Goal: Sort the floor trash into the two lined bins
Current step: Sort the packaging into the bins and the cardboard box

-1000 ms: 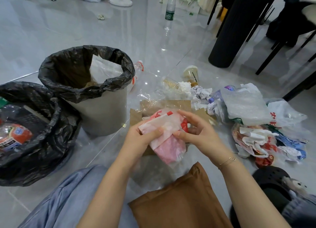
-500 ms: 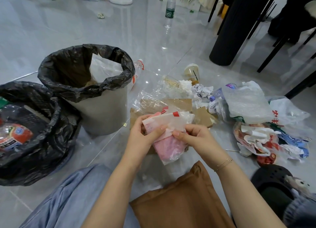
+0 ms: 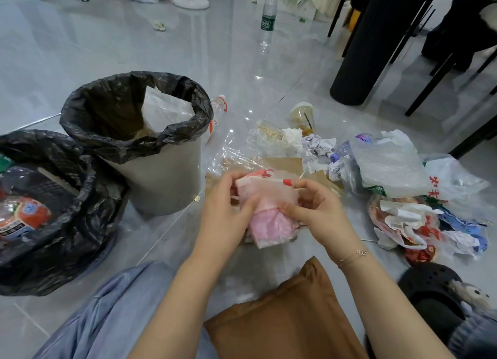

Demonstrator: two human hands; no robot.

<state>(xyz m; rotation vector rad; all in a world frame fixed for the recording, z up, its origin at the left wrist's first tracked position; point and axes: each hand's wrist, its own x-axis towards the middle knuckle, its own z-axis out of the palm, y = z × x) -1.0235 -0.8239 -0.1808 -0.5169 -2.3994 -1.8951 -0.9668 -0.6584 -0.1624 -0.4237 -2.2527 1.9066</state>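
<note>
The glossy grey tiled floor (image 3: 80, 49) carries two bins lined with black plastic bags, a pale round bin (image 3: 161, 181) and a lower dark bin (image 3: 67, 240) just beside it on the left. Right of them lie flat brown cardboard (image 3: 285, 165) under clear film, crumpled white paper (image 3: 320, 146), a clear plastic cup (image 3: 304, 115) and a heap of plastic bags (image 3: 398, 170). Farther off stands an upright clear plastic bottle (image 3: 267, 17).

open bin mouth (image 3: 129, 108) left, trash pile (image 3: 398, 186) crowding right, bare floor (image 3: 107, 36) beyond
</note>
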